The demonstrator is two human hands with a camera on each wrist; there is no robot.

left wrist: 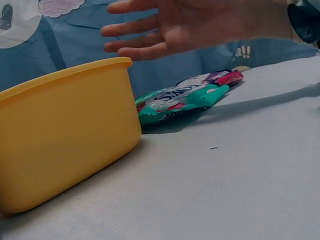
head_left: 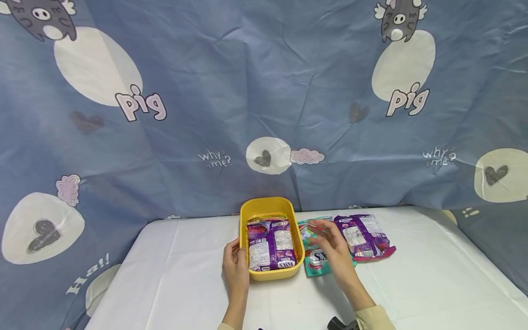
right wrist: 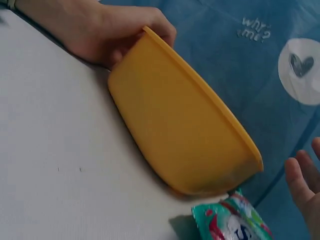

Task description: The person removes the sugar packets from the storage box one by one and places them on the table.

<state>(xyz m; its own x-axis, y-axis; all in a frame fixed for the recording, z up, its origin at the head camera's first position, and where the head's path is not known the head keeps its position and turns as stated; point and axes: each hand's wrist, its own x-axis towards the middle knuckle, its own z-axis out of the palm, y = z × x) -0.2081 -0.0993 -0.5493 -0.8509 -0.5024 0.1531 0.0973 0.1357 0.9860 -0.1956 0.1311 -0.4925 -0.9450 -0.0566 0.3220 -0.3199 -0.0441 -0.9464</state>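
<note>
A yellow plastic tub [head_left: 273, 275] stands upright on the table, with a purple FOX'S candy bag [head_left: 270, 245] lying in it over a greenish packet. My left hand [head_left: 236, 270] grips the tub's left side; in the right wrist view the hand [right wrist: 120, 32] wraps over the rim. To the right of the tub lies a green FOX'S candy bag [head_left: 316, 265]. Over it hovers my right hand [head_left: 336, 252], holding nothing. In the left wrist view its fingers [left wrist: 132, 29] are spread and nearly straight, above the level of the tub's rim.
Another purple candy bag [head_left: 366, 236] with a pink end lies just right of the green one. A white cloth covers the table [head_left: 185, 275]. Behind it hangs a blue curtain [head_left: 185, 114] printed with pigs, close to the tub's far end.
</note>
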